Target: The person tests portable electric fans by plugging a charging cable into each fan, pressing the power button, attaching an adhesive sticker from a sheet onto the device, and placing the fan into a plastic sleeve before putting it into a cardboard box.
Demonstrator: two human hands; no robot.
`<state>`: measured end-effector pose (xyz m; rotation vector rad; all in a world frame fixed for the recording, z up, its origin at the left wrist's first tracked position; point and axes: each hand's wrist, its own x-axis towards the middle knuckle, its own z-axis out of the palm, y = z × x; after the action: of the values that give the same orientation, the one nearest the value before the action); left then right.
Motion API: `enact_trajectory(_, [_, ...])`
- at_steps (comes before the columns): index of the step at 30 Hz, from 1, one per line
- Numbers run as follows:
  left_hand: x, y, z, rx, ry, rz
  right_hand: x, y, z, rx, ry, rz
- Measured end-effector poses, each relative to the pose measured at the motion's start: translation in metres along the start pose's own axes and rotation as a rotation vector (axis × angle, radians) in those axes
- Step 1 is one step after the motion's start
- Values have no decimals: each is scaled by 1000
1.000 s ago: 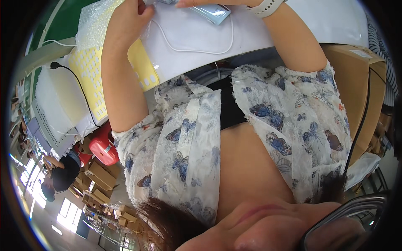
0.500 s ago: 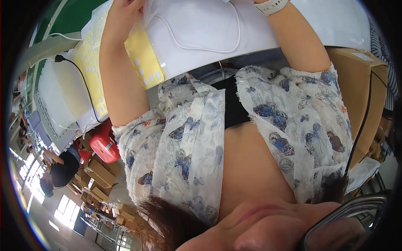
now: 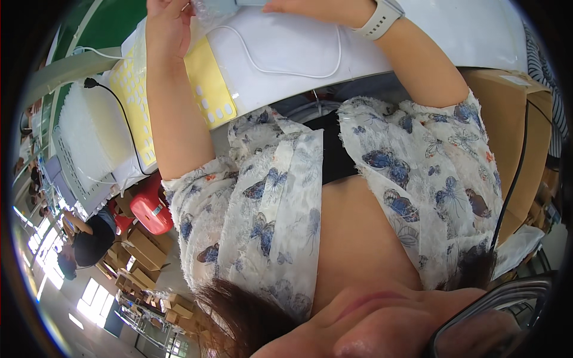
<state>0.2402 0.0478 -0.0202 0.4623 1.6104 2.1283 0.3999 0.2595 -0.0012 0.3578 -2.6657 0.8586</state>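
At the top edge, my left hand (image 3: 168, 27) has its fingers curled and pinched on a crinkled clear plastic bag (image 3: 209, 13). My right hand (image 3: 325, 8) reaches in from the right, partly cut off by the frame. Its thumb and fingers close at the end of a pale blue object (image 3: 250, 2), which meets the plastic; most of that object is out of view. Under my left wrist lies a yellow sheet of white oval stickers (image 3: 209, 80). A thin white cable (image 3: 280, 72) loops over the white tabletop (image 3: 298, 48) between my arms.
Left of my arm are a stack of translucent sheets (image 3: 89, 128) and a black cable with a plug (image 3: 113, 98). A red stool (image 3: 152, 209) stands below the table. At the right is a cardboard box (image 3: 507, 113). Another person (image 3: 94, 238) is far off at the left.
My right hand has moved left and nearer, bringing more of the pale blue object into view beside the plastic. My left hand has shifted slightly left and nearer.
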Motion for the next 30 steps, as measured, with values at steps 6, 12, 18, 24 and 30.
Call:
enact_trajectory(6, [-11, 13, 12, 301, -84, 365, 0, -25, 0, -129, -98, -4])
enact_trajectory(12, [-57, 38, 62, 946, -236, 694, -4, -36, -8, -144, -111, -12])
enact_trajectory(18, [-60, 47, 71, 1123, -260, 821, -1, -34, -16, 32, -66, 225])
enact_trajectory(24, [-64, 42, 66, 877, -206, 478, 9, 1, -3, 1007, 90, 500])
enact_trajectory(30, [-46, 20, 49, 656, -233, 618, 1, -1, -2, 1177, -18, 407])
